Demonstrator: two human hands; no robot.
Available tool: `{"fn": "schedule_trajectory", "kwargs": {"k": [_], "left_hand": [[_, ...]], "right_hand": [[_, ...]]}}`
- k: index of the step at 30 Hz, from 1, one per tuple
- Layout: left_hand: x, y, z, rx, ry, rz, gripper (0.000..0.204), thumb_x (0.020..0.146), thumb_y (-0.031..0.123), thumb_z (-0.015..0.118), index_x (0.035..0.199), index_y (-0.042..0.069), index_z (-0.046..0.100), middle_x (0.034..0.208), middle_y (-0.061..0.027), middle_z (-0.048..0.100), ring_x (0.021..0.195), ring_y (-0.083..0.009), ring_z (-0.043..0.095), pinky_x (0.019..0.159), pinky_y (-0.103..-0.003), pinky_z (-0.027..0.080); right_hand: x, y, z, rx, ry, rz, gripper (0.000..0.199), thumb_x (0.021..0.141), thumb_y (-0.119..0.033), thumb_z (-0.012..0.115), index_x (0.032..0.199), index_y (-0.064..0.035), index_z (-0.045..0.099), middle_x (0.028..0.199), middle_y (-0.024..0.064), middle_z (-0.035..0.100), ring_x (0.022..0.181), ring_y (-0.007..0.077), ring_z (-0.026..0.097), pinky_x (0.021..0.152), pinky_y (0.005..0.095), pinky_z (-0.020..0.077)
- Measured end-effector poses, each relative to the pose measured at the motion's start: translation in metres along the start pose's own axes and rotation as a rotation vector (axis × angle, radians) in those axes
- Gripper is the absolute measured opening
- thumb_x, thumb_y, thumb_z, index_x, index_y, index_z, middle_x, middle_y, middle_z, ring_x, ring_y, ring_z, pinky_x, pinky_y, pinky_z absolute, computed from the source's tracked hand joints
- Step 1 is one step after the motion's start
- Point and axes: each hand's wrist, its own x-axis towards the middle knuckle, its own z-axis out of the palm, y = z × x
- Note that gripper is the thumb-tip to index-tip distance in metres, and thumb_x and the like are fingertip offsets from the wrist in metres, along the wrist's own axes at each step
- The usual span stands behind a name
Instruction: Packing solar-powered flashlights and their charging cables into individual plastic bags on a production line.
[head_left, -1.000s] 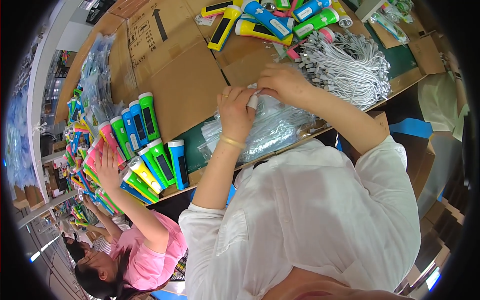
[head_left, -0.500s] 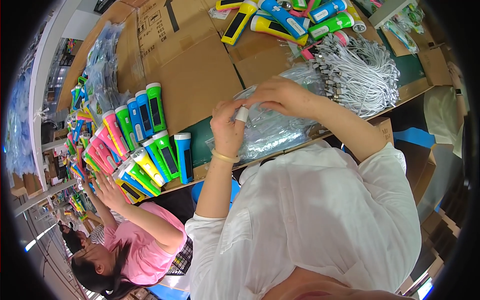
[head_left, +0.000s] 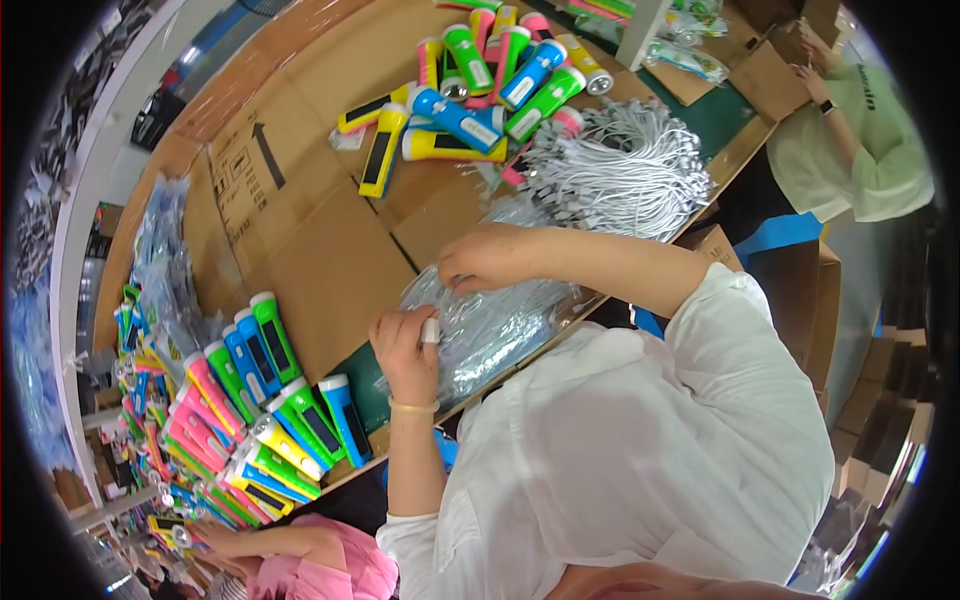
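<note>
My left hand, with a thin gold bangle on the wrist, pinches a small white piece between thumb and fingers. It hovers at the near left edge of a pile of clear plastic bags lying on the table edge. My right hand rests palm down on the far side of that pile, its fingers curled onto the top bag. A heap of white cords lies just beyond my right forearm.
Loose coloured flashlights are heaped on flattened cardboard at the far side. Rows of flashlights lie to the left, where a person in pink reaches. Another person in green works at upper right.
My two hands were together over the bags, then drew apart. The left hand dropped toward the near edge with the white piece; the right settled on the pile.
</note>
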Motion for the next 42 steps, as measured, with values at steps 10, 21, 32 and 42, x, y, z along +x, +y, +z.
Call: {"fn": "schedule_trajectory", "kwargs": {"k": [10,21,32,42], "left_hand": [[0.017,0.026,-0.001,-0.042,-0.294,0.338,0.035,0.059,-0.005,0.066,0.093,0.006,0.065,0.114,-0.0063,0.067,0.092,-0.0273,0.062,0.079,-0.040,0.052],[0.009,0.029,-0.009,-0.253,-0.361,0.212,0.037,0.061,-0.006,0.061,0.095,0.008,0.066,0.102,-0.0072,0.066,0.078,-0.0289,0.066,0.064,-0.038,0.054],[0.010,0.024,-0.005,-0.449,-0.273,0.131,0.023,0.076,-0.003,0.068,0.096,0.008,0.067,0.099,-0.0102,0.063,0.081,-0.0302,0.066,0.067,-0.036,0.055],[0.002,0.018,-0.017,-0.524,-0.100,-0.036,0.015,0.078,-0.002,0.072,0.090,0.005,0.071,0.093,-0.0111,0.066,0.083,-0.0264,0.065,0.072,-0.032,0.052]], "right_hand": [[0.058,0.070,-0.112,-0.703,0.293,0.852,0.074,0.076,-0.049,0.082,0.128,-0.0030,0.055,0.129,0.0148,0.058,0.116,0.0316,0.061,0.094,0.0431,0.0524],[0.057,0.080,-0.110,-0.381,0.166,0.860,0.066,0.073,-0.031,0.084,0.124,-0.0018,0.054,0.115,0.0169,0.070,0.108,0.0333,0.069,0.089,0.0440,0.0563],[-0.041,-0.040,-0.052,0.720,0.186,0.204,0.069,0.086,-0.014,0.077,0.140,0.0005,0.037,0.119,0.0155,0.064,0.109,0.0231,0.063,0.093,0.0374,0.0518],[-0.052,-0.062,-0.062,-0.273,-0.229,0.234,0.038,0.078,-0.006,0.071,0.114,-0.0024,0.059,0.094,0.0176,0.070,0.093,0.0370,0.069,0.078,0.0473,0.0544]]}}
